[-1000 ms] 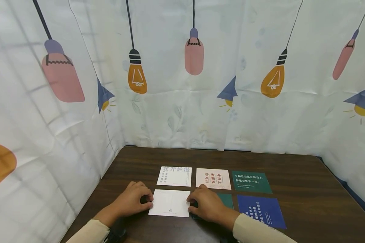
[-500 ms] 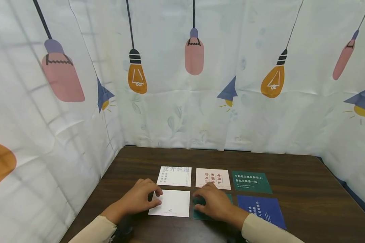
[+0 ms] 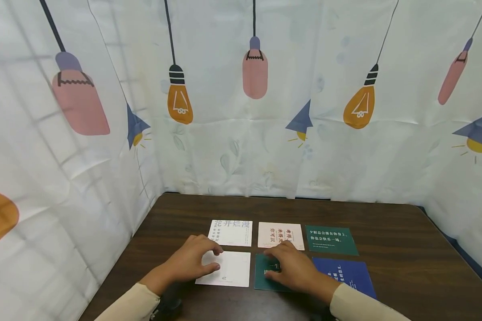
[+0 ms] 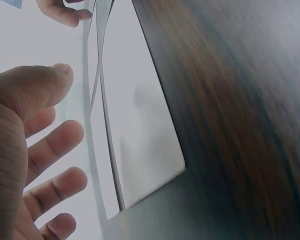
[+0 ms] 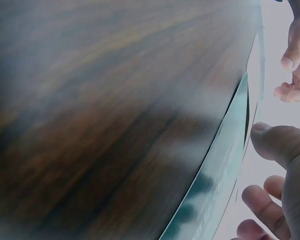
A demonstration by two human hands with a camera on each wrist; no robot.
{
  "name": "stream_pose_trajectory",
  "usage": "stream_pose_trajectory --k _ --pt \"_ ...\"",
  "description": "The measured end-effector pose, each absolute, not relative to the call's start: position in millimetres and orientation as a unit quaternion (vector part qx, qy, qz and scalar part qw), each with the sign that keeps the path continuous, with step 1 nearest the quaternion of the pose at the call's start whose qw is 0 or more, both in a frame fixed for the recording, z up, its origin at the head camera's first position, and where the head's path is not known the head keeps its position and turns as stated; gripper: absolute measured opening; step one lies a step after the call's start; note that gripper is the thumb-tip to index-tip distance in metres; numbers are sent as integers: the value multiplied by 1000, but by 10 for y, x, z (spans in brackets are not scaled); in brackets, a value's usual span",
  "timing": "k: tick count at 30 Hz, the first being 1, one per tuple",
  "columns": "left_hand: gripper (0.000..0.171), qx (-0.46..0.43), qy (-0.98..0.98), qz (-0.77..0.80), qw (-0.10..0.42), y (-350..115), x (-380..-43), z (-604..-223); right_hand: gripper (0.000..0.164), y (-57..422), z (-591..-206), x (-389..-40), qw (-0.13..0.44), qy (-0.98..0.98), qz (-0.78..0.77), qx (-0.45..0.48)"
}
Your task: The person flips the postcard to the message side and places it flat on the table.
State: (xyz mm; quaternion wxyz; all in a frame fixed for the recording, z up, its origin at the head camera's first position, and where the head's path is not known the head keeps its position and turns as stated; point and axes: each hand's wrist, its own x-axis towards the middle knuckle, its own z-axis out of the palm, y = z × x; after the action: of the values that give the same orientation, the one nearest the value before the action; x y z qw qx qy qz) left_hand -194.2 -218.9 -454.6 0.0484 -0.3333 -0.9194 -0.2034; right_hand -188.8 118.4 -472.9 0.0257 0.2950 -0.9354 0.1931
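1. While the left hand hung over the lower white card, its grip stood wide, the thumb well apart from the loosely bent fingers, and the left wrist view showed it clear of the card!
2. Over to the right hand: its grip was wide too, thumb and fingers parted above the lower green card, which it partly covered.
3. What a layout it was, two neat rows of three, flat on the dark brown desk!
4. Near row, left to right: the lower white card, the lower green card, then the blue card, partly hidden behind the right wrist and sleeve.
5. Far row: the upper white card with grey lettering, the pale pink card with red characters, the upper green card with white text.
6. Beyond hung a white curtain, printed with lamps!
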Motion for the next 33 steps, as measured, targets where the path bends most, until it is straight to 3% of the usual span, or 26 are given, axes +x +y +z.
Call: stream_pose_trajectory --k 21,33 --pt "38 -349 -913 -211 8 -1870 -1947 -4527 57 1516 -4715 -1860 16 -945 187 269" --pt "41 -367 -910 -192 10 -1649 -1960 -4584 60 1644 -4721 -1836 14 -947 182 263"
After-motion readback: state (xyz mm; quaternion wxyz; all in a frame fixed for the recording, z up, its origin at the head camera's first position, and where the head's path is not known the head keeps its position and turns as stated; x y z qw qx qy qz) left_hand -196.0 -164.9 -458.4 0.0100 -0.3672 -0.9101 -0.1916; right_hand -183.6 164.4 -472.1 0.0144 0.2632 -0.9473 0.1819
